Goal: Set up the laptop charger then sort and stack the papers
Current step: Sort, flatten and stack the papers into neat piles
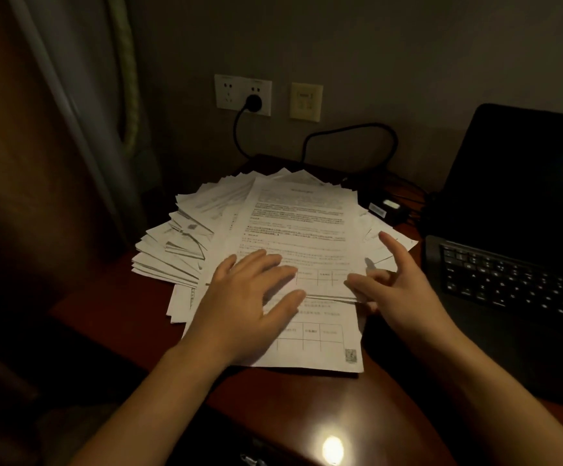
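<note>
White papers [293, 230], long axis toward wall [374, 62] | left hand [246, 297] flat atop | right hand [397, 287] splayed at edge

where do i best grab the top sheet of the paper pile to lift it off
Grip the top sheet by its near right corner, from the right, beside the right hand. That edge lies offset from the sheet below, so fingers could slip under. The left hand lies flat on the near left part, blocking that side.
</note>
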Demonstrator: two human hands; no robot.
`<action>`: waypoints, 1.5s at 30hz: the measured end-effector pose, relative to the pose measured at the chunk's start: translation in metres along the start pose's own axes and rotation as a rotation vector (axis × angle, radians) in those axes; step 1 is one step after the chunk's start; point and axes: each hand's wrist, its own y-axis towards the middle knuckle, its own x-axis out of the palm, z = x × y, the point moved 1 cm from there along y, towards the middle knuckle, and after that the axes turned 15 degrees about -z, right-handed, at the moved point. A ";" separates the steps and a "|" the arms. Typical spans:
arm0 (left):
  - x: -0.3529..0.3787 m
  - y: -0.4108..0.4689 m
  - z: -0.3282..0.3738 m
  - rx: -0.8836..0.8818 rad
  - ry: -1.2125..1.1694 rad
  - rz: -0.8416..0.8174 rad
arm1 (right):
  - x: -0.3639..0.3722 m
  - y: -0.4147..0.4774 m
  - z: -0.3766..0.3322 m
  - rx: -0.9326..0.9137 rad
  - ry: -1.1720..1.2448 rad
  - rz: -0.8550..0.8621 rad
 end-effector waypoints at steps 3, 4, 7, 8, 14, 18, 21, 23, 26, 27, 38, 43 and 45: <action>-0.001 0.001 -0.002 0.006 -0.033 0.103 | 0.003 0.000 0.001 -0.047 -0.027 0.072; 0.000 0.001 -0.001 0.019 -0.028 0.122 | 0.002 0.000 0.001 -0.076 -0.039 0.102; 0.000 0.002 0.002 0.067 0.001 0.185 | -0.002 0.000 -0.001 -0.108 0.000 0.106; 0.000 0.002 0.003 0.081 0.005 0.204 | -0.002 0.000 -0.002 -0.096 0.014 0.067; -0.003 0.005 0.007 0.133 -0.027 0.072 | 0.006 0.001 -0.002 -0.044 0.012 -0.110; -0.004 0.001 0.009 0.151 -0.069 0.016 | 0.011 0.003 -0.002 -0.094 -0.040 -0.068; -0.004 0.000 0.009 0.162 -0.149 0.033 | 0.011 0.003 0.001 -0.109 -0.071 -0.068; -0.005 -0.001 0.009 0.162 -0.196 0.047 | 0.009 0.001 0.002 -0.106 -0.046 -0.067; -0.006 -0.002 0.010 0.169 -0.228 0.074 | 0.006 -0.002 0.002 -0.107 0.019 -0.087; -0.005 -0.002 0.010 0.174 -0.243 0.098 | 0.005 -0.002 0.001 -0.111 0.050 -0.102; -0.002 -0.004 0.001 0.270 -0.303 0.064 | 0.000 -0.004 -0.001 -0.124 0.122 -0.060; 0.000 -0.003 0.000 0.228 -0.264 0.048 | 0.004 -0.003 0.002 -0.126 0.115 -0.045; -0.002 -0.004 0.003 0.219 -0.317 0.118 | 0.001 -0.004 -0.001 -0.118 0.133 -0.096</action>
